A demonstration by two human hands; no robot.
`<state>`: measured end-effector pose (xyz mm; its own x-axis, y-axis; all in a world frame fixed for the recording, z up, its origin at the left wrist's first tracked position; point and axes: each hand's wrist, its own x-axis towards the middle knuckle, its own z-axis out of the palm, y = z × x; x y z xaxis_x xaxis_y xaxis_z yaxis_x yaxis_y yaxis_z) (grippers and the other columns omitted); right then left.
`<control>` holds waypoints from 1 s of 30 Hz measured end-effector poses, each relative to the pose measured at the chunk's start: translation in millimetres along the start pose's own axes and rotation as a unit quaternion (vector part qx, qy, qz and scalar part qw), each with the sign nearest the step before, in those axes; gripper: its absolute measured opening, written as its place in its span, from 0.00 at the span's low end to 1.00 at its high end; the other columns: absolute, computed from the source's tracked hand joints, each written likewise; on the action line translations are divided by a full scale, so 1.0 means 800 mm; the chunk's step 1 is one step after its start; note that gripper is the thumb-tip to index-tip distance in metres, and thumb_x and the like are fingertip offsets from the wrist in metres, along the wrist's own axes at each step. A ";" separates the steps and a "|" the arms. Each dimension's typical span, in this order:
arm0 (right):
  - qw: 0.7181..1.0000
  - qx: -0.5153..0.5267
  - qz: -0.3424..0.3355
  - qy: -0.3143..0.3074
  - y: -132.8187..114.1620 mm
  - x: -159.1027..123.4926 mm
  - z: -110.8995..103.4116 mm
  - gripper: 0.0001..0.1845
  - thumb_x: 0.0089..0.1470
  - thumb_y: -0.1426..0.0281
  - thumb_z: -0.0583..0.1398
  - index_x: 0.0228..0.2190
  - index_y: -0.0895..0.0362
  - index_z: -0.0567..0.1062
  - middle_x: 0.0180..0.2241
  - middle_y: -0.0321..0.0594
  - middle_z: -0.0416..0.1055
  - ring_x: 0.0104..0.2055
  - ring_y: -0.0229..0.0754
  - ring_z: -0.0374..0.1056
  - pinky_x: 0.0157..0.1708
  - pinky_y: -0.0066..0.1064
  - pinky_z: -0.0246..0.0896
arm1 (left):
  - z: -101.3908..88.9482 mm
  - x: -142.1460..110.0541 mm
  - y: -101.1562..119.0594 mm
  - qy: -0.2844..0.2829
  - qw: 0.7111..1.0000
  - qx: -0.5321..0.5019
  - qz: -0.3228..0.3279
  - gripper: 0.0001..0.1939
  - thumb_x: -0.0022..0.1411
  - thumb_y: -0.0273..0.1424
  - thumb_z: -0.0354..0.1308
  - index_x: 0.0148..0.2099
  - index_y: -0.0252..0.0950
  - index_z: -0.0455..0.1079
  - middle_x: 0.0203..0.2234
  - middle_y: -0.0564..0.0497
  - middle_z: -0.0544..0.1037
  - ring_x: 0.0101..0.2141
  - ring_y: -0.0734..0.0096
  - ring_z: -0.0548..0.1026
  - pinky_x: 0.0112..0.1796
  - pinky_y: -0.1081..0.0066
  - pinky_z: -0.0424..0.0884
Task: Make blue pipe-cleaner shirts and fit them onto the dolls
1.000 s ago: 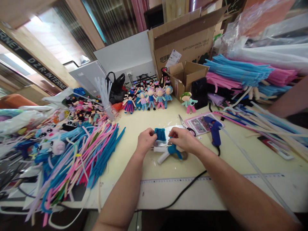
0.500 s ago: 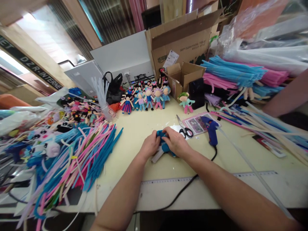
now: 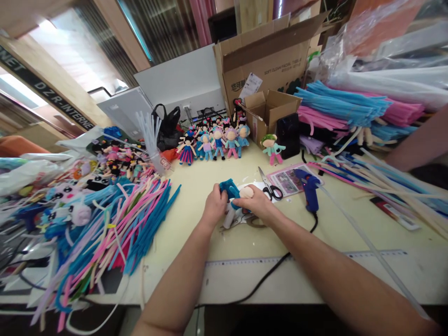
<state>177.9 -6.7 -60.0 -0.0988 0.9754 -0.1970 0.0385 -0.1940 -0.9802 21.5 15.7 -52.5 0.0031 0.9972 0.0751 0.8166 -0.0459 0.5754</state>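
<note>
Blue fuzzy piece is held up over the pale yellow tabletop, pinched at its outer side between the closed thumb and fingers of the left hand. A doll with a round, cream head is gripped just beside it by the right hand, whose thumb and fingers are closed about the head. Whether the two are touching cannot quite be made out, as the join is hidden by fingers. A white limb is seen pointing down towards the left hand's side.

Both should be found very light and soft, springy rather than fragile, and hardly slippery; the pile could be crushed if squeezed hard. The blue piece is best taken by its edges, the doll by its firmer head or trunk. Black-handled scissors and a blue glue gun are laid nearby, beyond the right hand.
</note>
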 end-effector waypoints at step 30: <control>0.992 -0.061 -0.098 -0.050 -0.021 -0.011 -0.013 0.17 0.40 0.65 0.63 0.35 0.59 0.75 0.27 0.35 0.69 0.27 0.35 0.63 0.26 0.25 0.61 | -0.012 -0.001 0.000 -0.115 0.957 -0.262 0.039 0.06 0.49 0.31 0.54 0.28 0.33 0.68 0.20 0.56 0.68 0.23 0.77 0.65 0.26 0.75 0.61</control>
<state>188.4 -11.0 -41.8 -0.2151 0.9765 -0.0096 0.1279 0.0185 -0.9916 16.3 14.2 -44.6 0.2284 0.9735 -0.0107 0.4064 -0.0854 0.9097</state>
